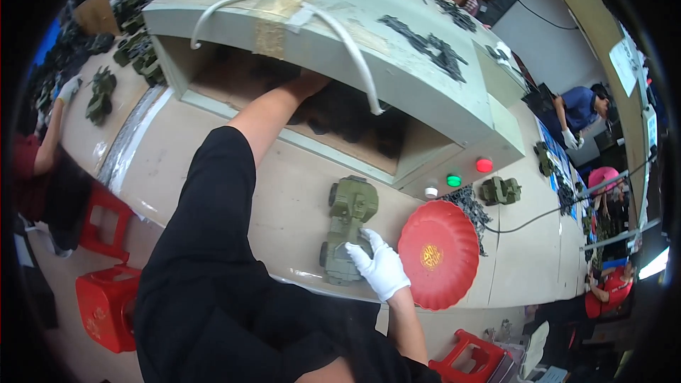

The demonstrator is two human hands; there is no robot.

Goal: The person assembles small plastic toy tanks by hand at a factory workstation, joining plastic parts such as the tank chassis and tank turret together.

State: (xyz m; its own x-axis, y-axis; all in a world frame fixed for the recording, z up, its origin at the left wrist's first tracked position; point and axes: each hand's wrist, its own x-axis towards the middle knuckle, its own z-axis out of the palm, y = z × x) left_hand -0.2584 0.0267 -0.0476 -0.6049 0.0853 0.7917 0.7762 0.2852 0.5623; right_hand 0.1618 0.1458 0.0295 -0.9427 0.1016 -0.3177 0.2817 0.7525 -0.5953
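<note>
My left arm stretches into the open front of a pale green box-shaped cabinet [454,103]. The bare back of my left hand [310,84] shows just under the cabinet's upper edge, while its fingers are hidden inside. Dark parts [333,117] lie on the cabinet's floor, too shadowed to make out. A dark olive-green toy military truck [352,202] stands on the table before the opening. On its right side, near the rear, my white-gloved right hand [383,269] grips it between thumb and fingers.
Right of the truck sits a red scalloped plastic dish [443,255], with small dark parts [468,209] behind it. Another green toy vehicle [500,191] stands farther right. A white curved tube [351,42] arches over the cabinet's opening. At left, a co-worker's gloved hand [69,89] is near more toys.
</note>
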